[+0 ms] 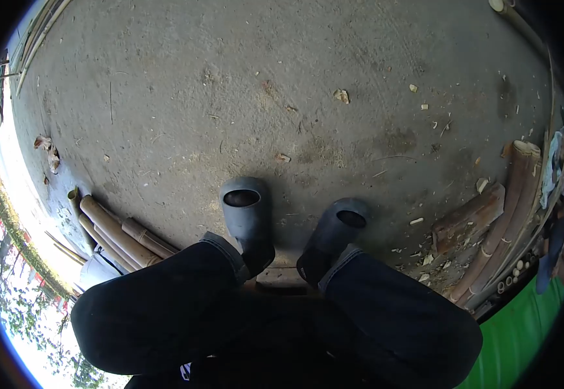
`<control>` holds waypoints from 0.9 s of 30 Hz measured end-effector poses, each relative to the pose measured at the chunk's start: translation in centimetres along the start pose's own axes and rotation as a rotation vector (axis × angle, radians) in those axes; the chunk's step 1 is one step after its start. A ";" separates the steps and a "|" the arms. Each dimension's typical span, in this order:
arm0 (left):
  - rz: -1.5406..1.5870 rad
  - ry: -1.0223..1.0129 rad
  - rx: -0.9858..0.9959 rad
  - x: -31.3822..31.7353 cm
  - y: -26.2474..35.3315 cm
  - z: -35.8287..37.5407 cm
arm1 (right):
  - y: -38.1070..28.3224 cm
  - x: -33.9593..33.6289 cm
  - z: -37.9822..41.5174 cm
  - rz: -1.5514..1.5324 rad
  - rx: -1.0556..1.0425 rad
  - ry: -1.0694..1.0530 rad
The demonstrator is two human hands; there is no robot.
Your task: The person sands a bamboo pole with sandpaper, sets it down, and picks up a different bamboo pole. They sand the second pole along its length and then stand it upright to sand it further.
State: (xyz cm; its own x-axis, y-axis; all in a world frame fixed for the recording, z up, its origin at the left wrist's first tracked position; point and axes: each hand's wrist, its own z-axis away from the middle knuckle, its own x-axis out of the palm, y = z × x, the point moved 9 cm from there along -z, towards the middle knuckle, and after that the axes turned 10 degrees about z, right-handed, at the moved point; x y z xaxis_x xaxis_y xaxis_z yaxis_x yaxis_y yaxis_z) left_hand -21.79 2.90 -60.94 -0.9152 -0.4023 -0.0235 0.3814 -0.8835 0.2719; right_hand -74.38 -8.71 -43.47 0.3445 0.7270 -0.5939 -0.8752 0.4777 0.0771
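Neither my left hand nor my right hand shows in the head view. My legs in dark trousers (159, 292) are bent, with the knees spread to both sides. On my feet are grey slip-on shoes with open toes, one left of centre (246, 217) and one right of centre (337, 230), both flat on the concrete floor (185, 104). Between and behind the heels part of a low wooden piece (282, 277) is visible.
Bamboo poles (117, 230) lie at the left beside my knee. On the right are a wooden block (469, 220), long bamboo poles (505, 223) and a green surface (522, 337). Wood chips (341, 96) and a dry leaf (48, 153) are scattered about.
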 end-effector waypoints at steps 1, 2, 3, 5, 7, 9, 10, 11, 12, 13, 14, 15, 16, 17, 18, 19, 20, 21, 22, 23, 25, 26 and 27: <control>0.002 0.005 -0.009 -0.3 0.8 -0.3 | -1.1 -0.5 -0.2 0.008 0.005 -0.017; 0.008 0.007 -0.016 -0.5 1.6 -0.2 | -2.1 -1.1 -0.1 0.015 0.012 -0.036; 0.009 0.008 -0.021 -0.5 2.5 -0.2 | -3.2 -1.7 0.2 0.017 0.015 -0.047; 0.016 0.009 -0.025 -0.2 4.9 -0.4 | -5.5 -3.1 0.7 0.030 0.010 -0.070; -0.001 0.020 -0.026 -0.1 7.4 -0.5 | -7.8 -4.1 0.6 0.029 -0.002 -0.092; -0.021 0.034 -0.023 -0.1 9.5 0.0 | -9.9 -4.8 0.2 0.015 -0.021 -0.110; -0.035 0.034 -0.020 0.1 10.5 0.0 | -10.7 -4.8 -0.1 -0.006 -0.020 -0.116; -0.054 0.037 -0.021 0.1 11.4 0.4 | -11.5 -5.1 -0.5 -0.024 -0.023 -0.120; -0.071 0.042 -0.026 0.4 12.2 0.7 | -12.1 -5.4 -0.7 -0.043 -0.023 -0.132; -0.073 0.050 -0.027 0.6 12.9 0.9 | -12.6 -6.0 -1.1 -0.046 -0.029 -0.140; -0.071 0.057 -0.034 1.0 13.4 1.1 | -13.0 -6.8 -1.3 -0.046 -0.032 -0.152; -0.071 0.055 -0.042 1.2 13.8 1.0 | -13.5 -7.2 -1.5 -0.049 -0.034 -0.158; -0.065 0.060 -0.055 1.4 14.2 1.4 | -14.2 -7.8 -1.8 -0.049 -0.035 -0.171; -0.056 0.066 -0.063 1.5 14.0 1.4 | -14.7 -8.1 -2.0 -0.038 -0.039 -0.188; -0.044 0.074 -0.068 1.4 14.2 1.3 | -15.4 -8.4 -2.3 -0.023 -0.052 -0.208; -0.037 0.080 -0.074 1.2 14.2 1.3 | -16.2 -8.4 -2.6 -0.005 -0.059 -0.230; -0.027 0.084 -0.074 1.2 14.5 1.1 | -17.2 -8.8 -3.1 0.013 -0.072 -0.248; -0.016 0.084 -0.070 1.0 14.5 0.8 | -18.2 -9.0 -3.6 0.039 -0.088 -0.268; -0.004 0.082 -0.066 0.9 14.6 0.5 | -19.3 -9.5 -4.1 0.075 -0.107 -0.294; 0.004 0.081 -0.062 0.8 14.5 0.1 | -20.0 -10.0 -4.6 0.123 -0.124 -0.327; 0.018 0.073 -0.054 0.6 14.5 -0.6 | -23.0 -12.6 -5.6 0.316 -0.186 -0.447; 0.020 0.069 -0.050 0.6 14.5 -0.8 | -25.7 -14.7 -6.8 0.414 -0.239 -0.485; 0.018 0.066 -0.045 0.5 14.5 -1.1 | -29.7 -17.5 -8.5 0.437 -0.309 -0.475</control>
State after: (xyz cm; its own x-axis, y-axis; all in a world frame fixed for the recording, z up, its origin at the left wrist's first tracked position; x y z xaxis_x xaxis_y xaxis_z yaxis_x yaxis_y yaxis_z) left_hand -16.62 -10.38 -58.11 -0.8980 -0.4322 -0.0823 0.4049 -0.8851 0.2295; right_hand -57.31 -39.83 -42.13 -0.0101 0.9898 -0.1418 -0.9989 -0.0165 -0.0442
